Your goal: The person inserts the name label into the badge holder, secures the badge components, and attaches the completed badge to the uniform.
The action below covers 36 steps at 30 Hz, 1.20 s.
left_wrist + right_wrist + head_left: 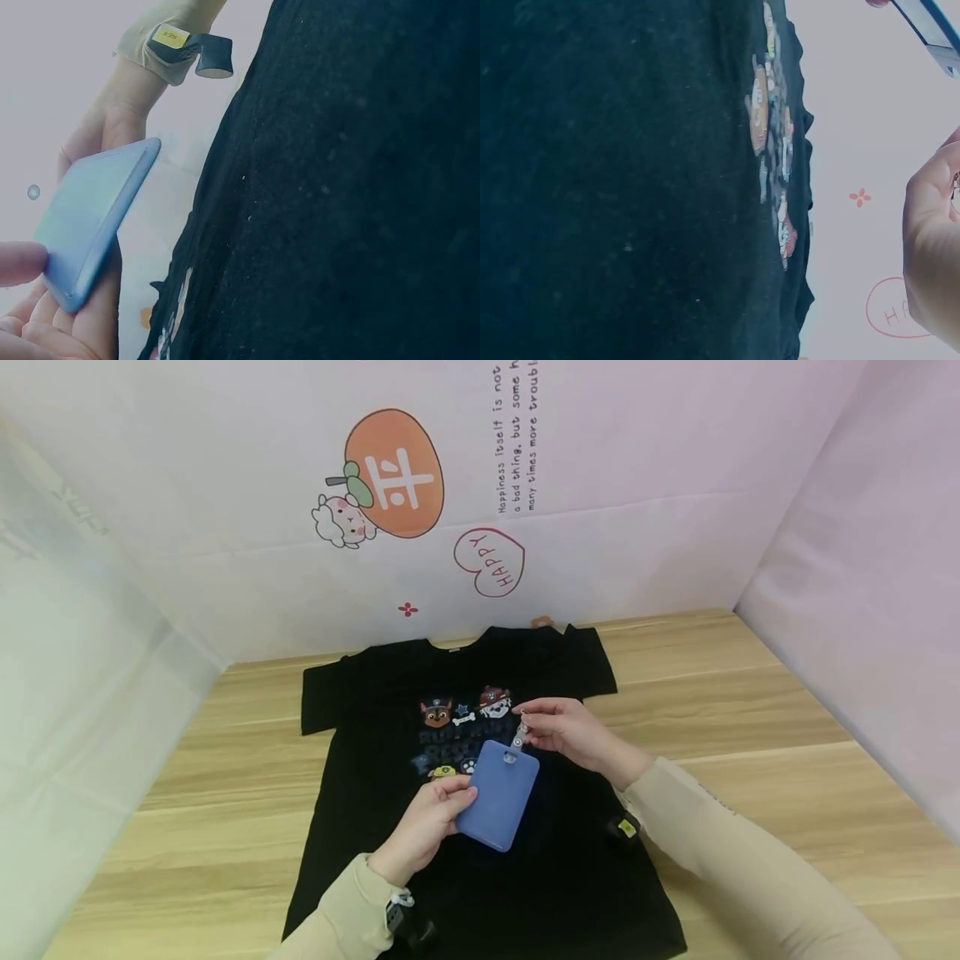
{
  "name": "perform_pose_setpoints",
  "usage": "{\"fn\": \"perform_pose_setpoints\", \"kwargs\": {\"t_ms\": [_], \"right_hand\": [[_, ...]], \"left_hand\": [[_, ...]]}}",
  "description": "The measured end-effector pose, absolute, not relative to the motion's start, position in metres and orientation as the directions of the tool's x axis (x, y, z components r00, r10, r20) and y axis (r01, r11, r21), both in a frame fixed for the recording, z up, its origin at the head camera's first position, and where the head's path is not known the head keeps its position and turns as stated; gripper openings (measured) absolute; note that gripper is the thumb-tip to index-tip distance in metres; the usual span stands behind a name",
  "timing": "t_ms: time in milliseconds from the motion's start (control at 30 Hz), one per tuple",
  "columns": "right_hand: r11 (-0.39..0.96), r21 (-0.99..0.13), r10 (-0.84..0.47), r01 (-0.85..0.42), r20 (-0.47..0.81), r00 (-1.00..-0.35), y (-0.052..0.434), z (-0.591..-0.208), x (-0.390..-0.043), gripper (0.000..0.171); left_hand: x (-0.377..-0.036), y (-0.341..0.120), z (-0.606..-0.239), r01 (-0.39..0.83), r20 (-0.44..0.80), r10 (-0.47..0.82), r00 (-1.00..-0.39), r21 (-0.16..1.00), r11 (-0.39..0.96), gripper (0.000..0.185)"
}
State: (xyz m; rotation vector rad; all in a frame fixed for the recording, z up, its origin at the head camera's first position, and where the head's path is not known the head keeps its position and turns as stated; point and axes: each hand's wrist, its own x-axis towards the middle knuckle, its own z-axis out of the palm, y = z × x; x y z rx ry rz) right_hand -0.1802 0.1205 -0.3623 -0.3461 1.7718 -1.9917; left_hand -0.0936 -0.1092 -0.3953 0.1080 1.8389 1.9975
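A blue badge holder (498, 795) is held up over a black T-shirt (375, 827). My left hand (429, 820) pinches the holder's left edge, thumb on the front face. With its fingertips my right hand (572, 737) pinches the small strap clip (519, 735) attached to the holder's top slot. In the left wrist view the holder (97, 217) is seen at a slant, with a thumb tip at its edge. The right wrist view shows part of the right hand (934, 247) at the right edge, and only a corner of the holder (930, 30).
The T-shirt lies spread front up on a wood-grain table (217, 810), its printed cartoon dogs (437, 713) partly behind the hands. A white printed cloth (600, 543) rises behind the table, with pale cloth at both sides.
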Motion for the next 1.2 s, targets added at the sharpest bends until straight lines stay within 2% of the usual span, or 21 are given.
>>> {"fn": "perform_pose_setpoints", "kwargs": {"t_ms": [133, 333, 700, 933, 1200], "right_hand": [[-0.093, -0.986, -0.514, 0.140, -0.073, -0.855, 0.123, -0.360, -0.180, 0.022], [-0.068, -0.993, -0.533, 0.094, -0.043, -0.845, 0.120, -0.353, -0.178, 0.028], [0.014, -0.999, -0.558, 0.046, -0.046, -0.828, 0.113, -0.342, -0.171, 0.038], [0.042, -0.999, -0.570, -0.002, -0.022, -0.822, 0.112, -0.337, -0.168, 0.036], [0.121, -0.982, -0.598, -0.143, 0.043, -0.800, 0.110, -0.326, -0.168, 0.030]], "left_hand": [[-0.094, -0.110, -0.394, -0.239, -0.220, 0.364, -0.905, 0.971, -0.009, 0.035], [-0.095, -0.111, -0.393, -0.192, -0.206, 0.327, -0.922, 0.979, 0.074, 0.042], [-0.100, -0.113, -0.382, -0.056, -0.066, 0.270, -0.961, 0.997, 0.045, 0.044], [-0.100, -0.110, -0.376, 0.138, 0.070, 0.290, -0.954, 0.966, 0.218, 0.045], [-0.100, -0.101, -0.370, 0.191, 0.124, 0.284, -0.951, 0.956, 0.223, 0.041]]}}
